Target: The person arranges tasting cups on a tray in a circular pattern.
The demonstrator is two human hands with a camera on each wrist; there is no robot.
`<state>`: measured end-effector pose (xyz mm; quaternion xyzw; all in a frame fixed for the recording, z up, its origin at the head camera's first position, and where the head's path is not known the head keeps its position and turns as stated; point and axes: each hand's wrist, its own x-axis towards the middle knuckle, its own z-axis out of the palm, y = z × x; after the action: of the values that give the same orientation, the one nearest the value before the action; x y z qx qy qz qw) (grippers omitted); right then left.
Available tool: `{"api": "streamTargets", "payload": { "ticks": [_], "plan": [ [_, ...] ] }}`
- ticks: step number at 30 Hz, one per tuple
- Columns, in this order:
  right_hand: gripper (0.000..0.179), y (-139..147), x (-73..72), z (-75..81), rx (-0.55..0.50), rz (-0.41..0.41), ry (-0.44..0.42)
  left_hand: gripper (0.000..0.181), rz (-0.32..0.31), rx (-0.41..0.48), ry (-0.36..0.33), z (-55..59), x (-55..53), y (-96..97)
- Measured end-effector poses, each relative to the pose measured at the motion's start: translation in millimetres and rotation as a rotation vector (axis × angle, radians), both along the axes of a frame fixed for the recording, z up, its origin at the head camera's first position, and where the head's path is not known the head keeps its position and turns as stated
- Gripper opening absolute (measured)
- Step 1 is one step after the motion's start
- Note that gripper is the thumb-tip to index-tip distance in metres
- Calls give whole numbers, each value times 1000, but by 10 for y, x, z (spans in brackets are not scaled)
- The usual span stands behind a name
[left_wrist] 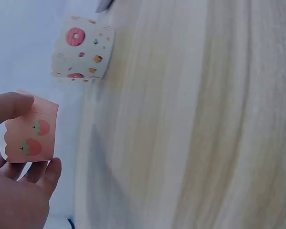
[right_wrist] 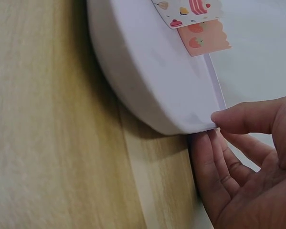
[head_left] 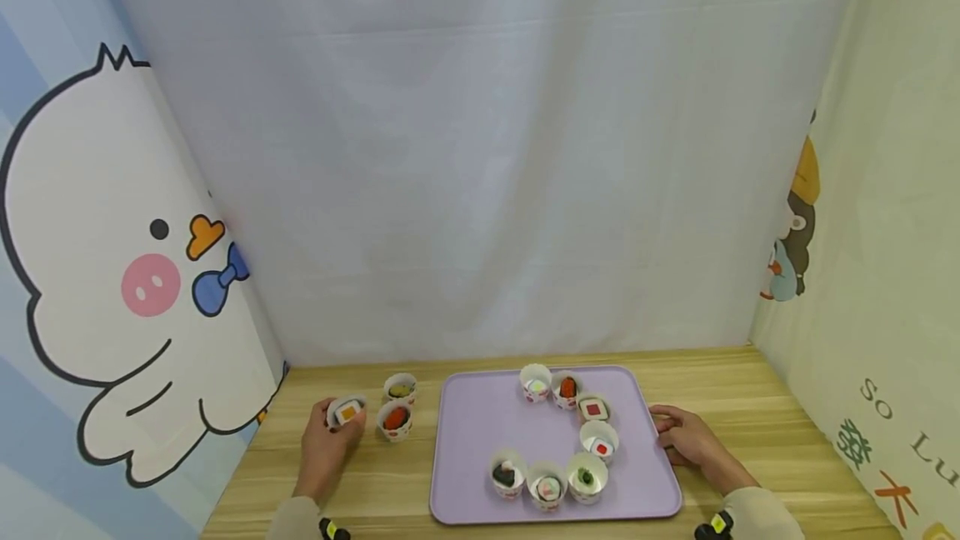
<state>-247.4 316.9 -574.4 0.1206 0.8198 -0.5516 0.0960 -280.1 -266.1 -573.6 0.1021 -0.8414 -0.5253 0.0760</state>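
Off the tray's left side, my left hand (head_left: 324, 450) holds a small pink strawberry-print paper cup (left_wrist: 41, 119). Its thumb is on one side, its fingers on the other. A white square piece with an orange middle (head_left: 347, 414) sits in that cup, which appears raised off the table in the left wrist view. My right hand (head_left: 693, 442) pinches the right rim of a lilac tray (head_left: 480, 415), thumb above and fingers below. Several paper cups stand in a curve on the tray, among them one with a green piece (head_left: 587, 477) and one with a red-orange piece (head_left: 567, 387).
Between the left hand and the tray stand two more cups, one holding a red-orange piece (head_left: 395, 418), the other a yellowish piece (head_left: 401, 391). Beneath everything is a wood-grain table (head_left: 375, 482). A pale curtain (head_left: 487, 190) hangs behind, with printed cloths at both sides.
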Motion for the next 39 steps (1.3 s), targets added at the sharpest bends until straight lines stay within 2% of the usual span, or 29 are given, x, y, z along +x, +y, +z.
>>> {"api": "streamTargets", "payload": {
  "ticks": [3,10,17,25,31,39],
  "plan": [
    [65,-15,1,-2,11,-22,8,60,-8,-1,16,61,25,10],
    [64,-19,15,-6,19,-17,15,71,-54,19,33,209,50,65],
    [65,8,23,-10,16,20,2,67,-108,13,81,370,86,194],
    [63,-15,14,3,11,-21,13,65,-164,7,98,584,128,384],
    [63,-22,19,16,14,-20,13,70,-190,2,92,660,142,551],
    [63,-31,26,34,32,-12,2,59,-248,19,143,676,203,770]
  ]
}}
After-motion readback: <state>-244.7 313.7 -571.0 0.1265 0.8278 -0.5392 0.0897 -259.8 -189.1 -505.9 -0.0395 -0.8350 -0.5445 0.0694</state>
